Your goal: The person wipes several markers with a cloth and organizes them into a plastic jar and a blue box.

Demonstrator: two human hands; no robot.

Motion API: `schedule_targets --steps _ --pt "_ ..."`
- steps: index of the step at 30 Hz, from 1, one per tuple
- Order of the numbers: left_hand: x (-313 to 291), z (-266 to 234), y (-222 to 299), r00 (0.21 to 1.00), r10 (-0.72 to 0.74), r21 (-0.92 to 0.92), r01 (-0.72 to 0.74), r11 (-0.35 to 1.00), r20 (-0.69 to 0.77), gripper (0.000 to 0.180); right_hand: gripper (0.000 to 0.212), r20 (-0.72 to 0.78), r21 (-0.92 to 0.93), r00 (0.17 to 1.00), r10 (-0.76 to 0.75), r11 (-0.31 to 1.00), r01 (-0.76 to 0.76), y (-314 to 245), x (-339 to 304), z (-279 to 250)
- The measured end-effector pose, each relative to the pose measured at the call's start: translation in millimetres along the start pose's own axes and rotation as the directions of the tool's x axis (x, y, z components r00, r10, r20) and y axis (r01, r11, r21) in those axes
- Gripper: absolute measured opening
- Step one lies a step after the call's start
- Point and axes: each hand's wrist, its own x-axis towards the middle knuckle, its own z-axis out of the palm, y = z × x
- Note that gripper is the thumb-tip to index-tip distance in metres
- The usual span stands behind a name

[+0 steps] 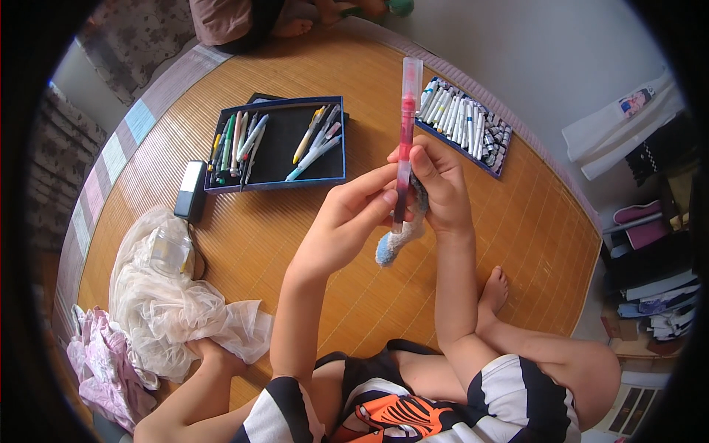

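Observation:
In front of me a clear-barrelled pen with red ink and a clear cap [407, 129] stands nearly upright. My left hand [358, 214] is closed, its thumb and fingers pinching the pen's lower part. My right hand [441, 188] is closed around the pen's middle from the other side, thumb up. A small grey-white and blue cloth [399, 240] hangs below the right hand's fingers, behind the pen; part of it is hidden by the hands. Beyond my left hand lies a dark blue box tray [277, 184] with several pens along its two sides.
At the back right, a second box [465, 153] holds rows of white markers. A black-and-white case [191, 190] lies left of the tray. Crumpled sheer fabric [170, 310] and a clear plastic cup [170, 249] are on the left of the mat [517, 236]. Another person [236, 22] sits at the far edge.

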Motion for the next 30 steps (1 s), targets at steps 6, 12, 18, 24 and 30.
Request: schedule_targets --steps 6,12,18,24,30 --pt "-0.8 1.0 3.7 1.0 -0.011 -0.01 0.01 1.0 -0.015 0.028 0.026 0.061 -0.056 0.997 -0.049 0.997 0.053 2.6 0.6 -1.4" --pt "-1.1 -1.4 2.9 1.0 -0.001 0.027 0.002 1.0 -0.027 0.026 0.032 0.144 -0.052 0.983 -0.118 0.991 0.127 4.1 -1.3 0.2" --pt "-1.8 -5.7 1.3 0.998 0.056 0.086 -0.057 0.995 0.015 0.025 0.028 0.098 -0.019 0.993 -0.061 0.998 0.063 4.0 -1.8 2.3" --pt "-1.4 -4.4 -1.0 0.999 0.032 0.034 -0.033 0.999 0.005 0.031 0.028 -0.016 0.06 0.998 -0.068 0.996 0.069 7.5 0.1 6.3" --pt "-2.8 -3.1 2.5 0.997 -0.061 -0.32 0.074 0.944 0.051 0.03 0.024 -0.126 -0.018 0.99 -0.066 0.998 0.065 6.0 -0.4 13.9"
